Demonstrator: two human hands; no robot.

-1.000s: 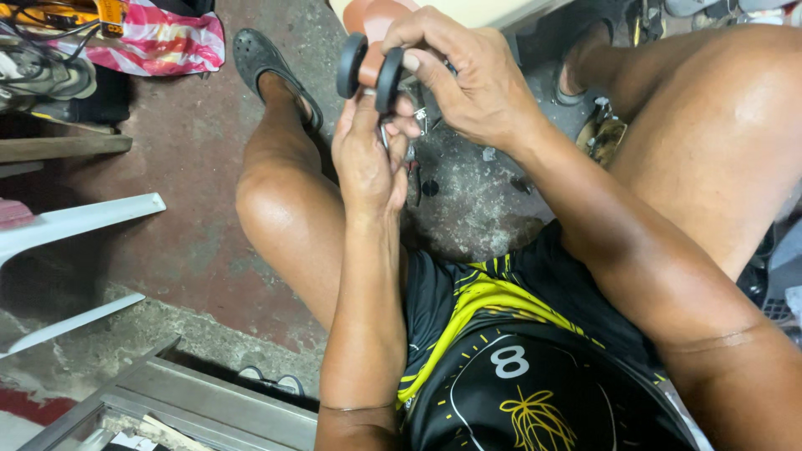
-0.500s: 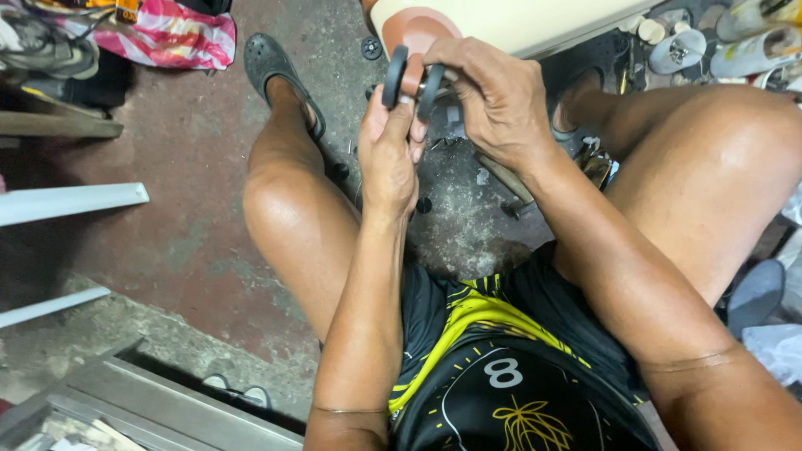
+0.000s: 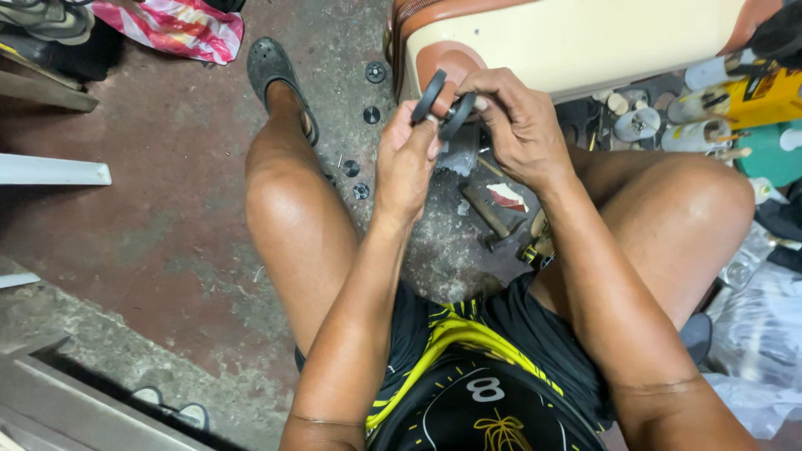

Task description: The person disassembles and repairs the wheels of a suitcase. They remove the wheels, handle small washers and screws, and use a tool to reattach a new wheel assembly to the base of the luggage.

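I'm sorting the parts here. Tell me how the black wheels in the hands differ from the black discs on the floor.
The black wheels are held up between the left hand and right hand; the black discs lie loose on the concrete. The wheels stand on edge as a close pair; the discs lie flat and scattered. The wheels look larger. Both are black and round.

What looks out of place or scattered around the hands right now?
Several small black wheel parts lie loose on the concrete floor beside the cream suitcase. Both hands, left hand and right hand, hold a twin black wheel.
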